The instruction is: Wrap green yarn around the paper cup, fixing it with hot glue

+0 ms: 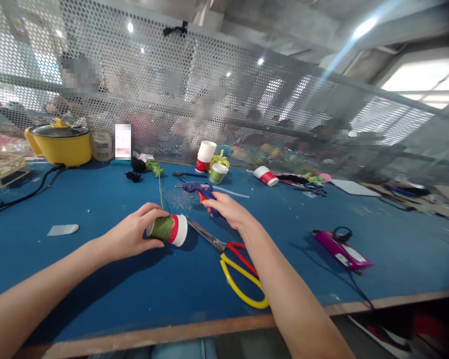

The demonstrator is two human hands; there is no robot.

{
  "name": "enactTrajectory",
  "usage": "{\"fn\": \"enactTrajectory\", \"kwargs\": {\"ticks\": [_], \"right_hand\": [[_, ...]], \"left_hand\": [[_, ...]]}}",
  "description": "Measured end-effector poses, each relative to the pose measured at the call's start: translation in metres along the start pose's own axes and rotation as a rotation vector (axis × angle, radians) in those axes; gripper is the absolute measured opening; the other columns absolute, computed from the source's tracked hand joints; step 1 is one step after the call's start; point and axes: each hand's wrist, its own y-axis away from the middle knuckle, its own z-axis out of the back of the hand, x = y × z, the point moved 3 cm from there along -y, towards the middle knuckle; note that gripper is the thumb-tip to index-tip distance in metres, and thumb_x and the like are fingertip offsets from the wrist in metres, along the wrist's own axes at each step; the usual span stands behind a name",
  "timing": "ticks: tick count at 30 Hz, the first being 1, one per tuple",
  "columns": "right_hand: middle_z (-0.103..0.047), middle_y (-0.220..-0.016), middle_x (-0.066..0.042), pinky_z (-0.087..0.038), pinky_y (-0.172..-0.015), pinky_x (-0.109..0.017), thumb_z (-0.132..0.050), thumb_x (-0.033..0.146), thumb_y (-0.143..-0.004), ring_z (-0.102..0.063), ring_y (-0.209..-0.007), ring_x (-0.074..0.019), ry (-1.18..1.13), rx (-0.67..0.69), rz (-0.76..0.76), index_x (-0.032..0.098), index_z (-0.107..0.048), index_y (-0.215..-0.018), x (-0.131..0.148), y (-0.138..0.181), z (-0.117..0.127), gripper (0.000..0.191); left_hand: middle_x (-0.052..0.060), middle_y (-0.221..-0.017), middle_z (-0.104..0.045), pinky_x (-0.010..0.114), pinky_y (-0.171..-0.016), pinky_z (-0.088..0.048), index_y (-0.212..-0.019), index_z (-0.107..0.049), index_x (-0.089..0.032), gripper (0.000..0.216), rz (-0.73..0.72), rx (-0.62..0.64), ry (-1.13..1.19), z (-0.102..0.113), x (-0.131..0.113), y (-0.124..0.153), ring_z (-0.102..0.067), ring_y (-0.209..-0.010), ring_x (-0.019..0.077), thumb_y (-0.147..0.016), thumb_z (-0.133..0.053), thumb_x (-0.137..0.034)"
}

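My left hand [134,234] is wrapped round a paper cup [169,229] lying on its side on the blue table [97,279]; the cup is partly wound with green yarn, with a red band and white rim showing. A green strand runs from it to a yarn ball [155,167] at the back. My right hand [228,209] reaches forward and closes on the handle of a blue glue gun [198,188]. Scissors with red and yellow handles [239,271] lie between my forearms.
A yellow electric pot [62,143] stands at the back left beside a jar [102,145]. Paper cups [205,155] and a tipped cup [266,176] sit mid-back. A magenta device with a cable [342,249] lies right. A perforated metal screen [224,99] backs the table; people sit behind it.
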Motion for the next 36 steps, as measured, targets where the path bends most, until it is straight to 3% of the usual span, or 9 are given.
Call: {"fn": "enactTrajectory", "kwargs": {"ticks": [3,8,14,18,23,36], "right_hand": [[-0.052,-0.061,0.002,-0.039,-0.045,-0.019,-0.059,0.028,-0.07,-0.047,-0.049,-0.006,-0.251,0.034,-0.03,0.014,-0.052,-0.072,0.003,0.006,-0.001,0.015],[-0.059,-0.065,-0.002,-0.043,-0.05,-0.02,-0.065,0.027,-0.064,-0.054,-0.055,-0.0083,-0.368,0.176,0.06,0.012,-0.057,-0.075,0.014,0.016,-0.006,0.021],[-0.053,-0.048,0.002,-0.033,-0.037,-0.019,-0.059,0.028,-0.068,-0.043,-0.039,-0.0058,-0.229,0.174,0.168,0.01,-0.06,-0.076,0.025,0.029,-0.009,0.02],[-0.056,-0.055,0.001,-0.033,-0.036,-0.019,-0.06,0.032,-0.068,-0.041,-0.038,-0.0051,-0.113,0.155,0.164,0.012,-0.056,-0.071,0.029,0.035,-0.011,0.02],[-0.046,-0.041,0.005,-0.034,-0.039,-0.019,-0.058,0.033,-0.071,-0.039,-0.035,-0.0048,0.058,0.155,0.158,0.013,-0.054,-0.06,0.034,0.04,-0.014,0.023],[-0.049,-0.044,0.004,-0.033,-0.035,-0.018,-0.057,0.03,-0.07,-0.039,-0.034,-0.0046,0.116,0.127,0.147,0.015,-0.049,-0.056,0.034,0.042,-0.018,0.022]], "left_hand": [[0.01,-0.116,-0.046,0.035,-0.087,-0.047,-0.116,-0.042,-0.021,0.044,-0.025,0.014,0.011,0.002,-0.001,0.001,-0.053,-0.102,0.0217,-0.076,-0.059,-0.024],[0.01,-0.117,-0.046,0.036,-0.088,-0.047,-0.114,-0.045,-0.022,0.039,-0.034,-0.049,-0.012,0.004,0.003,0.0,-0.052,-0.105,0.0224,-0.077,-0.056,-0.018],[0.009,-0.115,-0.047,0.038,-0.088,-0.047,-0.112,-0.045,-0.022,0.04,0.003,-0.101,-0.062,0.003,0.013,-0.002,-0.051,-0.106,0.023,-0.074,-0.056,-0.014],[0.009,-0.116,-0.046,0.039,-0.088,-0.047,-0.111,-0.045,-0.021,0.04,0.002,-0.122,-0.074,0.003,0.015,-0.001,-0.051,-0.106,0.0233,-0.073,-0.057,-0.013],[0.009,-0.115,-0.046,0.038,-0.088,-0.047,-0.111,-0.045,-0.021,0.041,-0.011,-0.137,-0.08,0.002,0.016,-0.001,-0.051,-0.106,0.023,-0.073,-0.058,-0.012],[0.008,-0.116,-0.046,0.04,-0.089,-0.046,-0.111,-0.045,-0.023,0.04,-0.004,-0.135,-0.056,0.001,0.018,-0.001,-0.05,-0.106,0.0234,-0.074,-0.056,-0.013]]}}
